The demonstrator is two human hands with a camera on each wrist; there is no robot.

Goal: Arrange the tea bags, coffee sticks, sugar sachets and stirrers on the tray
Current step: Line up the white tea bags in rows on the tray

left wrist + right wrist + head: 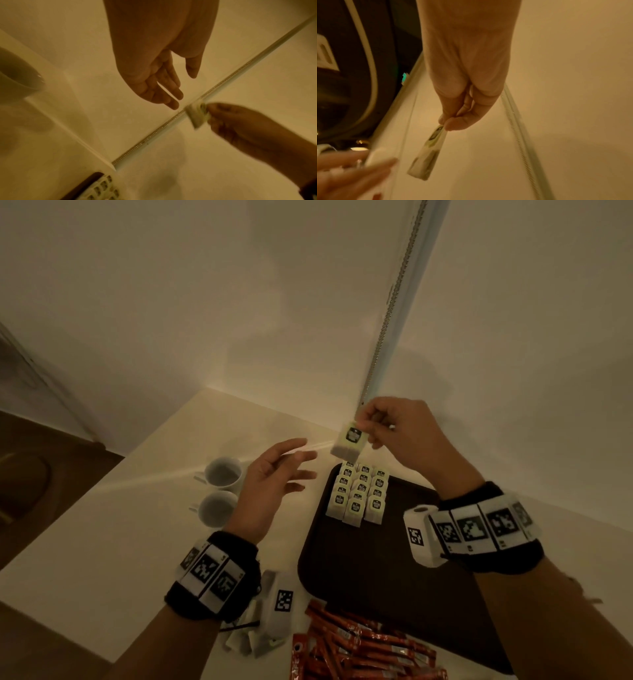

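A dark brown tray (pixel 383 577) lies on the white table. Several pale tea bags (pixel 359 494) stand in three rows at its far left corner. My right hand (pixel 371 424) pinches one more tea bag (pixel 349 441) by its top edge and holds it in the air just beyond those rows; the same tea bag (pixel 426 154) hangs from thumb and fingertips in the right wrist view. My left hand (pixel 287 470) hovers left of the tray with straight fingers, holding nothing. Red coffee sticks (pixel 359 645) lie heaped at the tray's near edge.
Two white cups (pixel 221 491) stand left of my left hand. More pale sachets (pixel 253 642) lie under my left wrist near the front edge. A wall corner with a metal strip (pixel 394 313) rises right behind the table. The table's left edge drops to a dark floor.
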